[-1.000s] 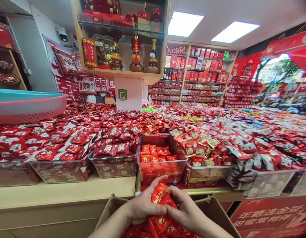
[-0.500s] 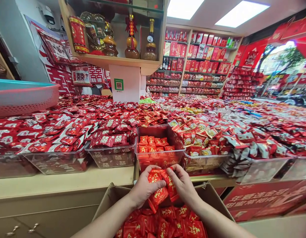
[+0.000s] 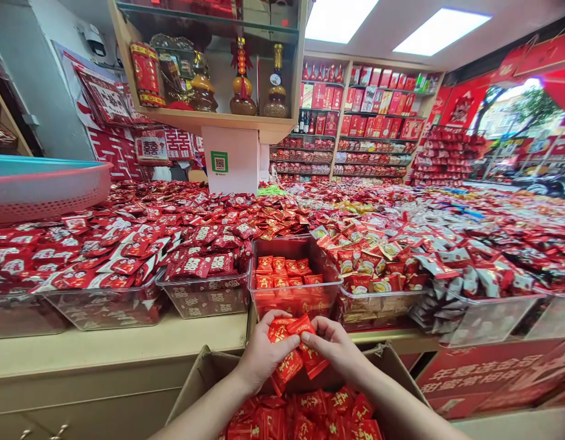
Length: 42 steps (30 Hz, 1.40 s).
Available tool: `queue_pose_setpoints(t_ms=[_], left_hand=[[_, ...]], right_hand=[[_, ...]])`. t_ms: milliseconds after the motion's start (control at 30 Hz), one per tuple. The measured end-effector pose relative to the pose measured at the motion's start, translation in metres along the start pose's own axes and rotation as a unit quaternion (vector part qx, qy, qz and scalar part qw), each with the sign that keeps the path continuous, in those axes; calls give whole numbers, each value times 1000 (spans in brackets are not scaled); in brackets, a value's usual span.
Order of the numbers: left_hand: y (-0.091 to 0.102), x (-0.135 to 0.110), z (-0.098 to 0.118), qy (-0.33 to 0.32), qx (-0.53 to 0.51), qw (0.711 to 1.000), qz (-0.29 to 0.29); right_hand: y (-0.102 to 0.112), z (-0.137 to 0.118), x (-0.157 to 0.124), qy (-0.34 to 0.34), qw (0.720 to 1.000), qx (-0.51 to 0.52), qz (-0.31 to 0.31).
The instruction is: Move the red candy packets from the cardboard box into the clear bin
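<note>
My left hand [image 3: 262,354] and my right hand [image 3: 336,347] are both closed on a bunch of red candy packets [image 3: 294,354], held just above an open cardboard box [image 3: 195,385] full of the same red packets [image 3: 305,418]. Directly beyond the hands stands a clear plastic bin [image 3: 295,299] on the counter, part-filled with neat rows of matching red packets [image 3: 284,274]. The hands are close to its front wall, a little below its rim.
Clear bins of red wrapped sweets [image 3: 204,287] line the cream counter [image 3: 117,345] left and right, with a wide heap of candy behind. A pink and blue basket [image 3: 44,189] sits at far left. Shelves of red boxes [image 3: 364,116] fill the back wall.
My hands have lifted the bunch of packets out of the box and forward toward the clear bin. The view tipped down, showing more of the box's contents.
</note>
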<state>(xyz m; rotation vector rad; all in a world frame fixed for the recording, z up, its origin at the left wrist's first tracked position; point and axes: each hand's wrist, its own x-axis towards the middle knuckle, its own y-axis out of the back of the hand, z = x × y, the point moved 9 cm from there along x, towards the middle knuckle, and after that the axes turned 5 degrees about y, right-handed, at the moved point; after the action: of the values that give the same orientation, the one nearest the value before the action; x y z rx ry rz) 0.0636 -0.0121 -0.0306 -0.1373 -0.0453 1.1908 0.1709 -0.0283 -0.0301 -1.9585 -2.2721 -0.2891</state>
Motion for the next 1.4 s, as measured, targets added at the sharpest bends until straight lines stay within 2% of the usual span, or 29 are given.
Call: queue_pose_setpoints(t_ms=[167, 233, 367, 467, 567, 667, 767, 900, 1000, 1100, 1200, 1333, 1400], left_hand=[[-3, -2, 0, 10, 16, 1000, -18], [-4, -2, 1, 13, 8, 1000, -24], [-3, -1, 2, 2, 9, 999, -31], [-1, 0, 1, -7, 22, 999, -33], [-1, 3, -2, 1, 2, 999, -39], [-6, 4, -11, 39, -13, 997, -66], [-10, 3, -17, 58, 34, 994, -86], [-13, 1, -14, 41, 129, 986, -95], [-12, 1, -8, 16, 196, 976, -92], [-9, 1, -2, -13, 243, 966, -90], [-10, -2, -5, -9, 254, 959, -128], [-17, -8, -13, 18, 253, 947, -198], [-17, -8, -15, 28, 257, 945, -199]], right_hand=[[-3, -4, 1, 19, 999, -22, -35], [-3, -4, 1, 16, 999, -8, -31], [0, 6, 0, -34, 999, 32, -10], [3, 11, 1, -37, 999, 20, -2], [9, 6, 3, 1, 1000, -9, 20], [19, -9, 2, 64, 995, -43, 58], [24, -23, -2, 118, 985, -93, 80], [26, -31, -5, 146, 978, -121, 86], [29, -33, -6, 154, 977, -105, 100], [23, -28, -5, 136, 985, -71, 79], [17, -21, -3, 103, 992, -27, 64], [19, -14, -3, 80, 990, 46, 103], [17, -12, -2, 78, 989, 73, 103]])
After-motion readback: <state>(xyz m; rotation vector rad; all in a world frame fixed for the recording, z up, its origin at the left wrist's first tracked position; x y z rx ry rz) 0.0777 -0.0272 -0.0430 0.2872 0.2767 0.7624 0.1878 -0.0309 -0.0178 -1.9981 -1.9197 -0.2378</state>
